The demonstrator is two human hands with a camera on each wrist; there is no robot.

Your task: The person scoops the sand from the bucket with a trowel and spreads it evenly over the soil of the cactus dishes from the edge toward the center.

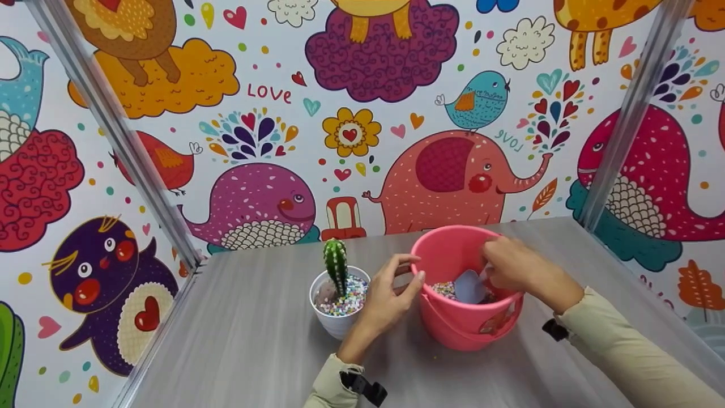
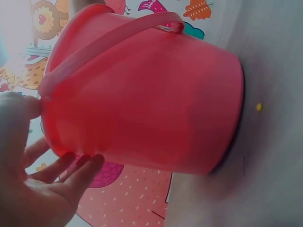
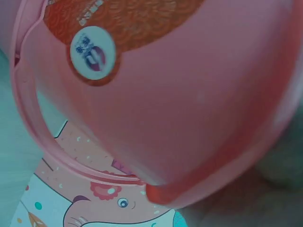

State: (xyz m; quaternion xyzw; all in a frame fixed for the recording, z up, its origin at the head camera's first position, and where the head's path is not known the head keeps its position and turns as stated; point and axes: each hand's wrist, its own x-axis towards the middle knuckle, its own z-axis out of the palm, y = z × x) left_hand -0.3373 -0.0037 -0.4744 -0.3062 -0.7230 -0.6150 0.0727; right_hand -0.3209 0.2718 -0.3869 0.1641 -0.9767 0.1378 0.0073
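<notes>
Pink bucket upright on the grey table, toward the right of middle, its handle folded down against the front wall. Inside it, a bed of small multicoloured beads and a pale blue scoop. Right hand reaching over the far right rim into the bucket, fingers curled round the scoop's handle; scoop blade resting on the beads. Left hand at the bucket's left rim, thumb tip touching the rim, other fingers loosely bent and spread just beside the wall, holding nothing. In the left wrist view the same hand seen low and to the left, fingertips near the bucket's side close to the rim, thumb at the rim edge. In the right wrist view only the bucket wall close up, with a round sticker on a printed label and the handle arching below; right hand not seen there.

Just left of the left hand, a white pot with a green cactus standing upright in it, topped with the same coloured beads. Pot and bucket near each other, not touching. One stray yellow bead on the table beside the bucket's base. Cartoon animal wallpaper behind and on both sides.
</notes>
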